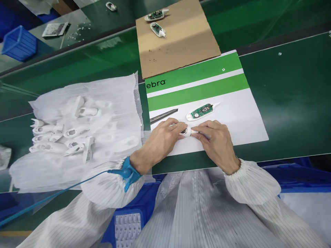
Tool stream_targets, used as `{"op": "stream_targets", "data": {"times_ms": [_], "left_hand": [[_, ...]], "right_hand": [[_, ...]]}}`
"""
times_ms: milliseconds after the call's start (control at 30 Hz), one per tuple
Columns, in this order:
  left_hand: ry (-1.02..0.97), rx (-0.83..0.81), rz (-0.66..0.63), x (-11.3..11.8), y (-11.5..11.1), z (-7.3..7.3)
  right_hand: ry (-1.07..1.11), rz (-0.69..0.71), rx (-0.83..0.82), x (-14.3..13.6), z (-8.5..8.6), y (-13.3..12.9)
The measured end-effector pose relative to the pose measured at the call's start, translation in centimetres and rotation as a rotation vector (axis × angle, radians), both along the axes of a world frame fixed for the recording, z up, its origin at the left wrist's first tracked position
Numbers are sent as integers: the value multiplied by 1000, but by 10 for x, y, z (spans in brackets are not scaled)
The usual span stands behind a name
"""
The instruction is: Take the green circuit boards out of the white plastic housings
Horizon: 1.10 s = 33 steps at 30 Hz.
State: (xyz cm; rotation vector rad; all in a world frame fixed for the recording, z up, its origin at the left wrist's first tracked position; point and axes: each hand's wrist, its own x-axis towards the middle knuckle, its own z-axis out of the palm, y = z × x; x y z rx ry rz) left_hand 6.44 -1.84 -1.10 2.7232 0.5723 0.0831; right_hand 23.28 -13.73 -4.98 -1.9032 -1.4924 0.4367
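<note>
"How much room do the hands have?"

"They work low on a green-and-white printed sheet (232, 117), close to its lower edge. Below that comes a strip of green table (297, 103), then the table's front edge, which both forearms cross. On the right, the sheet's white stretch runs on to a slanted side edge, with more table beyond"

"And on the far side?"

"A white casing with a green circuit board (200, 112) lies just beyond the fingers, tilted across the sheet. A dark slim tool (164, 116) is near the left knuckles, poking in from the sheet's left edge. Further off, a cardboard piece (181, 48) meets the sheet's top edge"

"Left side?"

"A white wrapping sheet (119, 93) with white shells (76, 131) on it, well apart from the fingers"

"Where's the part, and how is it gripped?"

"The small white part (187, 132) sits between the two hands. The left hand (161, 139) covers its left end with thumb and fingers; the right hand (217, 141) pinches its narrow right end. Both grips are narrow, and a dark opening shows between them"
</note>
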Motion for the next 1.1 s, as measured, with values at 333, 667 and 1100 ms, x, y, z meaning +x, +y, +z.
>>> {"op": "stream_targets", "data": {"times_ms": [333,667,1100], "left_hand": [[20,-5,86,14,-5,-5],[-108,-375,293,13,-4,5],[-95,-62,70,-9,-6,-9]], "right_hand": [[-22,3,-50,-3,11,8],[-185,-76,-38,-27,4,17],[76,42,9,-6,7,13]]}}
